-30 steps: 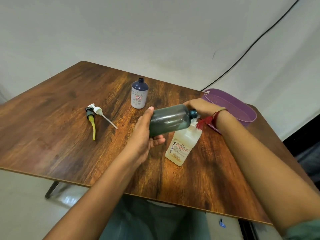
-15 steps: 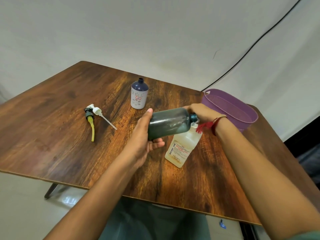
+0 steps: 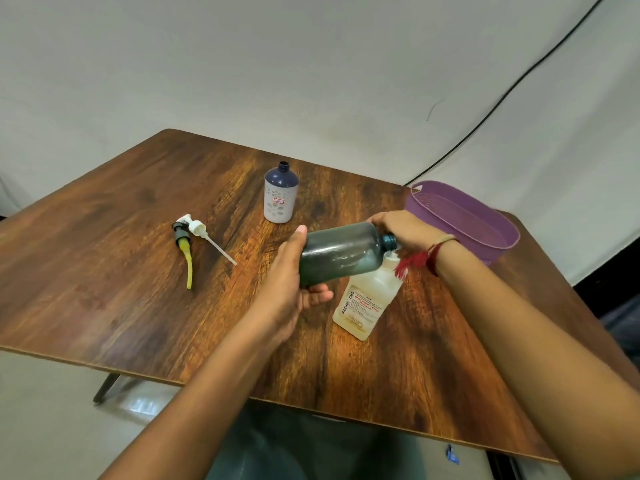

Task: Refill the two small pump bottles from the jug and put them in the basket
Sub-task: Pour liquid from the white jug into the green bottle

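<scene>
Teal bottle, dark and see-through with its pump off, lies almost level in the air above the middle of the bench, its open neck pointing right. The left hand grasps its base end, thumb up along the near side and fingertips curled underneath. A paler band sits low inside the bottle near the shoulder, but it is unclear whether that is liquid or glare. The neck ends just at the right hand, which is curled over the top of the jug. Only the back of this hand shows, so whether it grips the jug's cap, the bottle's neck or nothing cannot be told. A red thread bracelet on that wrist hangs across the jug's shoulder. The jug is pale, stands on the bench and leans in this wide view. Its label is only partly readable and its top is mostly covered. Farther back stands the second bottle, navy above and white below, upright and open. At left lie two pump heads, touching: a black pump with a yellow tube and a white pump with a thin clear tube. The purple basket sits at the far right corner, its inside partly out of sight.
</scene>
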